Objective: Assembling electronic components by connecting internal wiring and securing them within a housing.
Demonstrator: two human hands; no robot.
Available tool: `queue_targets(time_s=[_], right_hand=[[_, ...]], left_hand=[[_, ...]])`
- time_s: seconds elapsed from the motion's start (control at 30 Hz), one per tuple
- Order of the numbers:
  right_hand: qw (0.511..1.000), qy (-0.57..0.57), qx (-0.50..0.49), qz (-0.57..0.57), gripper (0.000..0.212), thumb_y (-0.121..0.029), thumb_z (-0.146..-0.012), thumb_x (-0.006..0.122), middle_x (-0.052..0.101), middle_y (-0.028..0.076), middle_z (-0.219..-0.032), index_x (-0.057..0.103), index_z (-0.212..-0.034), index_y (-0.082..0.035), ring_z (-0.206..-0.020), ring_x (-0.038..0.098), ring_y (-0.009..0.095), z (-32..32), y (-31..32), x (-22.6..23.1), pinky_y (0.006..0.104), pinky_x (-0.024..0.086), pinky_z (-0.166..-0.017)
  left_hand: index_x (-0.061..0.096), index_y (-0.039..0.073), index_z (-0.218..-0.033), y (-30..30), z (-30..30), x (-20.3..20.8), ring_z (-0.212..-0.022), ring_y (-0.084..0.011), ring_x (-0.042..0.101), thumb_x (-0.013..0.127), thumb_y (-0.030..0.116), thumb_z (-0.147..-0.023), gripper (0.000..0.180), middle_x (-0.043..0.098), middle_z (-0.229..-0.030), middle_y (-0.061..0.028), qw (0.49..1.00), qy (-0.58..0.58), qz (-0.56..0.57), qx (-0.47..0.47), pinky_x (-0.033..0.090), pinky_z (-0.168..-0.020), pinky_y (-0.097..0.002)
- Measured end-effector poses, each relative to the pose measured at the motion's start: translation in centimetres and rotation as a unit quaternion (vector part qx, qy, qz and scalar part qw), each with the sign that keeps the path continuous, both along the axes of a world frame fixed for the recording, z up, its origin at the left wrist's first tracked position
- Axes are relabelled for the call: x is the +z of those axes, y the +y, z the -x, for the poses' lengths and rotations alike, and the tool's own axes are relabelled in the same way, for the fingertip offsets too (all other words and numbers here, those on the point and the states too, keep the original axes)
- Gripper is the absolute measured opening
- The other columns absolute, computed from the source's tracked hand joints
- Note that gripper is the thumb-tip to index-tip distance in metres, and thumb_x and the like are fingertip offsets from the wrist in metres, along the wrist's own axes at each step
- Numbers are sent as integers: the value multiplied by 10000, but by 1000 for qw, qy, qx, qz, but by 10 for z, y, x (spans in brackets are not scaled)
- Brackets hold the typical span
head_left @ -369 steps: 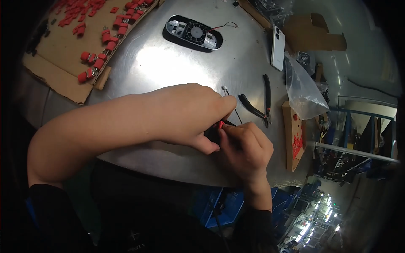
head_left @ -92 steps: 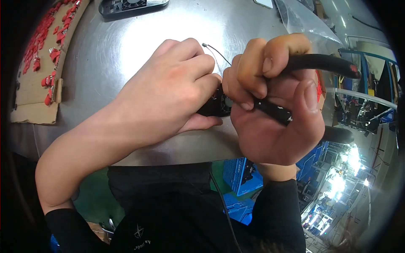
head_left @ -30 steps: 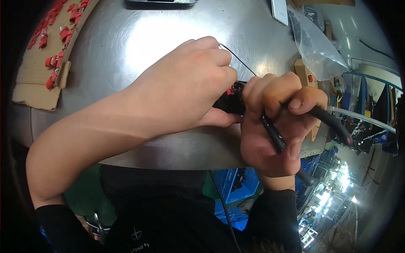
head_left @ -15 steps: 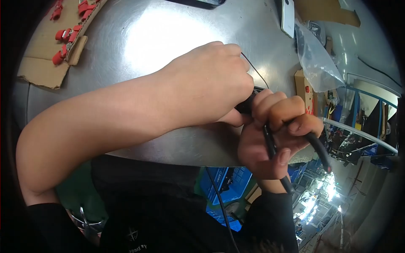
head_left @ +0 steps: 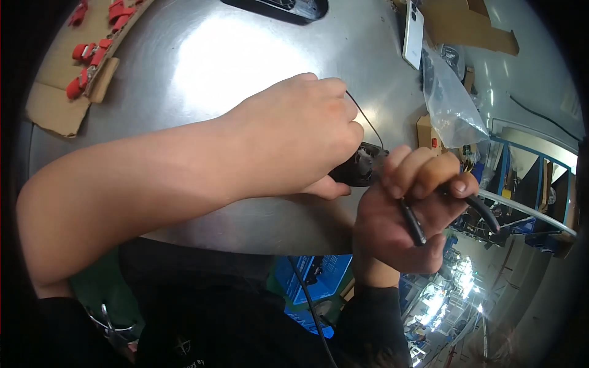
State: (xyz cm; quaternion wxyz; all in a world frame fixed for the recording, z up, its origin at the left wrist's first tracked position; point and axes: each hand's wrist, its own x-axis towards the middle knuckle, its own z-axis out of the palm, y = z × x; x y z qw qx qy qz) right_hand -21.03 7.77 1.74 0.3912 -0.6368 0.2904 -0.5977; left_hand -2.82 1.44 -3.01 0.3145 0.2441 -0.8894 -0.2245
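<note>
My left hand (head_left: 300, 138) reaches across from the left, fingers curled, and grips a small black part (head_left: 359, 170). That part has an open hollow with something pale inside, and most of it is covered by the hand. A thin black wire (head_left: 368, 116) arcs between the hand and the part. Close beside it, my right hand (head_left: 414, 205) is turned palm up and wrapped round a hand tool with two black handles (head_left: 486, 214), which looks like pliers or cutters. The tool's jaws are hidden behind my fingers or blurred.
Cardboard holding several red clips (head_left: 78, 84) lies far left on the metal table (head_left: 147, 98). A black housing (head_left: 276, 9) lies at the back. To the right are a white phone (head_left: 413, 37), a clear plastic bag (head_left: 451, 101) and cardboard. Below stands a blue crate (head_left: 331, 279).
The right hand with the tool has shifted slightly right and away from the black part, which now shows more. The view has tilted a little, revealing more of the black housing.
</note>
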Motion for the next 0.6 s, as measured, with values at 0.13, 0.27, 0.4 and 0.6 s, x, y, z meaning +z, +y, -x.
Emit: queue_targets(time_s=[0.13,0.27,0.4,0.6], right_hand=[[1000,-27,0,13,595,-519,-890,733,453,84,-935,383,-1211,-160,-721,487,215,4,-6,-3,392,383,-688],[999,-20,46,20,598,-510,-856,720,441,47,-920,448,-1244,-144,-721,442,172,3,-9,-6,346,349,-693],[999,-16,40,28,597,-516,-863,720,432,41,-904,447,-1241,-143,-703,434,166,5,-10,-5,338,348,-676],[999,-11,40,12,604,-531,-856,713,420,38,-887,444,-1221,-133,-689,427,157,-1,-9,-4,331,350,-655]], left_hand=[[655,56,-940,1,2,0,-952,-288,587,899,382,-688,479,622,-942,-79,1000,2,15,0,496,-868,-403],[651,66,-961,2,2,-2,-936,-282,579,910,362,-665,492,613,-943,-68,1000,15,8,8,491,-854,-403],[653,65,-956,0,4,-1,-932,-280,579,913,347,-659,485,612,-940,-67,1000,9,5,2,491,-854,-402],[650,61,-939,2,3,-1,-945,-276,579,919,335,-640,486,608,-933,-66,1000,11,5,7,492,-858,-402]])
